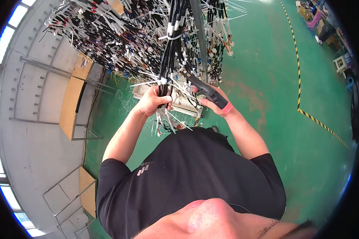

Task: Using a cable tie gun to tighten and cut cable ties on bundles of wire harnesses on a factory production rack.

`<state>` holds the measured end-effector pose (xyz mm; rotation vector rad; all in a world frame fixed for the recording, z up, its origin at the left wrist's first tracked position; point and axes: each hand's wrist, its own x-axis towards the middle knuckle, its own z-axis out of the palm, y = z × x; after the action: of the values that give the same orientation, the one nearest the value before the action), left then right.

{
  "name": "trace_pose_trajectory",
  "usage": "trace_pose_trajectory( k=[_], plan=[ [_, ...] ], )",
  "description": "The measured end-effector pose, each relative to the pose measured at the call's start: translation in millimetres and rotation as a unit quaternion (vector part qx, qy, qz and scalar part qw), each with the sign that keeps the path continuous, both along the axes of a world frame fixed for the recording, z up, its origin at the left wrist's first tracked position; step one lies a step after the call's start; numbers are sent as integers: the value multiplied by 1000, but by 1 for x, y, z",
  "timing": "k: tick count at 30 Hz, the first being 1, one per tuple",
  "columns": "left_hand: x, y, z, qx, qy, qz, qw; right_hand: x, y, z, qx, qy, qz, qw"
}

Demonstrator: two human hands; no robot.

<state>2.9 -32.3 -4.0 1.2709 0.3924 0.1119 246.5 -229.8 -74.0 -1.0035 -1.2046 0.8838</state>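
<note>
My left hand (150, 102) is closed around the lower part of a hanging bundle of black cables (172, 51). White cable ties (162, 81) bind this bundle just above the hand, and loose tie tails stick out sideways. Below the fist dangle white connectors and wire ends. In my right hand (217, 104) is a black cable tie gun (210, 92) with a metal nose and a pink-red end. Its nose points up and left, close to the bundle's right side; whether it touches a tie I cannot tell. The palm and some fingers are hidden behind the tool.
A dense mass of hanging wire harnesses (119, 40) fills the upper left, beside a grey upright post (199, 36). Behind my hands, low down, stands a pale tray (185, 110). Wooden panels on metal frames (72, 103) line the left wall. Yellow-black tape (298, 71) marks the green floor.
</note>
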Motion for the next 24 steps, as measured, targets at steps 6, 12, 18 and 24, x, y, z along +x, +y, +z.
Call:
trace_pose_trajectory(
  k=[6, 12, 18, 24],
  plan=[
    [-18, 9, 29, 142, 98, 2, 985, 7, 4, -2, 16, -25, 10, 1000],
    [-47, 45, 24, -133, -52, -145, 979, 13, 16, 27, 59, -38, 69, 995],
    [-43, 29, 41, -297, -68, -232, 924, -1, 31, 33, 87, -117, 109, 983],
    [-36, 11, 45, -325, -113, -280, 896, 9, 46, 30, 148, -140, 136, 970]
  ],
)
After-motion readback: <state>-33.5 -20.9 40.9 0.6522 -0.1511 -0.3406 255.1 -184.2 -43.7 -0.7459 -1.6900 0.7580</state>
